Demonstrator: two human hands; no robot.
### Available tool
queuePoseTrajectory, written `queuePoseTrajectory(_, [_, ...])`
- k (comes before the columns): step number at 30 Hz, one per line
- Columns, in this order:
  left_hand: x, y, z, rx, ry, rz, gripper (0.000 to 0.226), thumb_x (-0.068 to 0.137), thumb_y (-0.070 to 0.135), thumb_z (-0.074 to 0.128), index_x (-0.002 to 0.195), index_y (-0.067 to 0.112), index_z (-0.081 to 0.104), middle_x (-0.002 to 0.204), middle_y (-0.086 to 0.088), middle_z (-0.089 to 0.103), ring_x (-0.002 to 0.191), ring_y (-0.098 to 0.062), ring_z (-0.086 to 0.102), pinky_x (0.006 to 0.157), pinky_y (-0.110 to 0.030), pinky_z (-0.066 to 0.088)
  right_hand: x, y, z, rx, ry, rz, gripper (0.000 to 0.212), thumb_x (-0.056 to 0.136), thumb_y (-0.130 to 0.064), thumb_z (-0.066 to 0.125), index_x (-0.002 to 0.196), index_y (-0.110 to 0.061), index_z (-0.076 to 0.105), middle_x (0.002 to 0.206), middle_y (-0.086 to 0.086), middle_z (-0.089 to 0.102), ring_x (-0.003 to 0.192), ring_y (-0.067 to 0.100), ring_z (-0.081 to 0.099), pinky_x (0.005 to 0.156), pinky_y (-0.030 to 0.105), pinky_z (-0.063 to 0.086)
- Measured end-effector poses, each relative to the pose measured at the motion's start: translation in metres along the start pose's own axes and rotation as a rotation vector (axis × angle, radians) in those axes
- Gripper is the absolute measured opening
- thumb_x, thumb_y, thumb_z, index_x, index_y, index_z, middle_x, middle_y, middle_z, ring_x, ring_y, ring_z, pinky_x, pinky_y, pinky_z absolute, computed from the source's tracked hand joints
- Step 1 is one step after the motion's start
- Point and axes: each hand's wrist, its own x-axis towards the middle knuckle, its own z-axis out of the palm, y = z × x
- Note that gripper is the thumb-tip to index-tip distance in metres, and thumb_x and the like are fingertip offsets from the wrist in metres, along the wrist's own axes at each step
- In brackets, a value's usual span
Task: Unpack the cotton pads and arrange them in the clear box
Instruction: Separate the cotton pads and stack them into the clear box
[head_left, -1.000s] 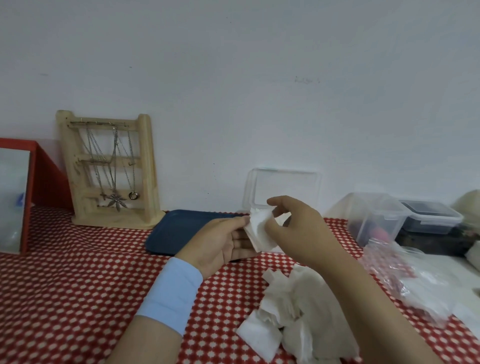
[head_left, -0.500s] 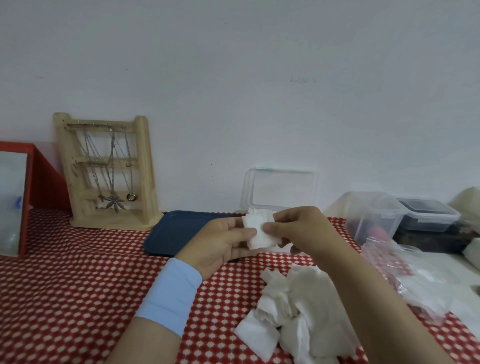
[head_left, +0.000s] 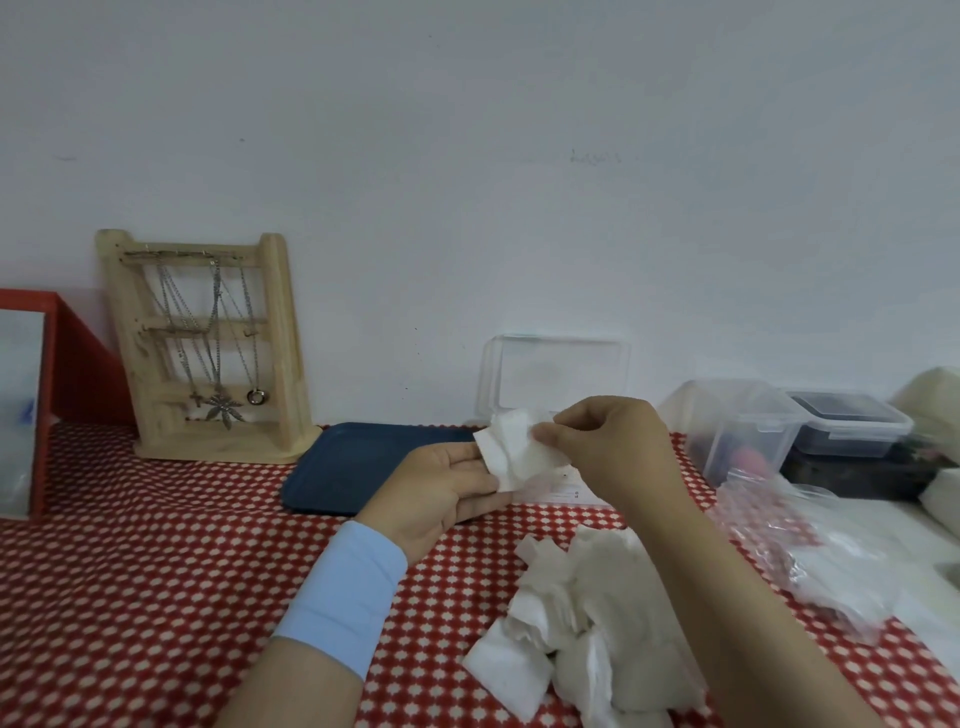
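Note:
A small stack of white cotton pads (head_left: 514, 449) is held up in front of me above the table. My left hand (head_left: 441, 491) holds its left edge, thumb on top, fingers underneath. My right hand (head_left: 608, 447) pinches the top pad at its right side. Behind the hands stands the clear box (head_left: 558, 491), mostly hidden, with its lid (head_left: 556, 371) raised against the wall. A loose pile of white cotton pads (head_left: 587, 623) lies on the red checked tablecloth (head_left: 156, 571) under my right forearm.
A dark blue tray (head_left: 358, 462) lies left of the clear box. A wooden jewellery stand (head_left: 208, 348) with necklaces leans at the wall. A red-framed mirror (head_left: 21, 405) is far left. Clear lidded containers (head_left: 743, 431) and crumpled plastic packaging (head_left: 810, 545) sit on the right.
My right hand has lowered its fingers onto the held pads and now pinches the top one; the stack has turned flatter and shifted slightly right. The left hand stays in place.

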Motion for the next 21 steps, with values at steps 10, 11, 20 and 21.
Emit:
queuePoseTrajectory(10, [-0.007,0.009,0.002,-0.01,-0.112,-0.014,0.032,0.098,-0.007,0.052,0.129,-0.002,0.062,0.117,-0.018,0.074,0.111,-0.03,0.072,0.093,-0.037,0.06,-0.002,-0.001,0.0,0.108,-0.172,0.049,0.022,0.076,-0.03,0.088,0.09,-0.021,0.074,0.08,-0.007,0.075,0.072,0.009,0.07,0.061,0.022,0.053])
queuePoseTrajectory(11, [-0.007,0.01,0.002,-0.033,-0.121,-0.029,0.031,0.1,-0.002,0.049,0.128,-0.003,0.061,0.117,-0.021,0.074,0.11,-0.032,0.072,0.093,-0.038,0.06,-0.003,-0.001,-0.001,0.128,-0.205,0.068,0.03,0.076,-0.028,0.088,0.1,-0.022,0.071,0.085,-0.006,0.075,0.074,0.011,0.071,0.057,0.02,0.052])
queuePoseTrajectory(20, [-0.006,0.011,-0.001,0.31,0.003,-0.002,0.032,0.087,0.002,0.075,0.118,0.008,0.069,0.106,-0.007,0.079,0.099,-0.022,0.076,0.091,-0.038,0.061,-0.005,-0.003,0.001,0.183,-0.308,0.045,0.009,0.082,-0.015,0.082,0.09,-0.015,0.077,0.08,0.0,0.077,0.066,0.009,0.07,0.059,0.021,0.054])
queuePoseTrajectory(21, [-0.006,0.011,-0.004,0.347,0.026,-0.002,0.032,0.087,0.002,0.076,0.117,0.009,0.07,0.106,-0.005,0.079,0.098,-0.021,0.076,0.091,-0.037,0.061,-0.004,-0.002,0.001,0.152,-0.295,0.041,0.006,0.085,-0.017,0.08,0.09,-0.016,0.077,0.081,0.0,0.077,0.065,0.01,0.07,0.058,0.022,0.054])
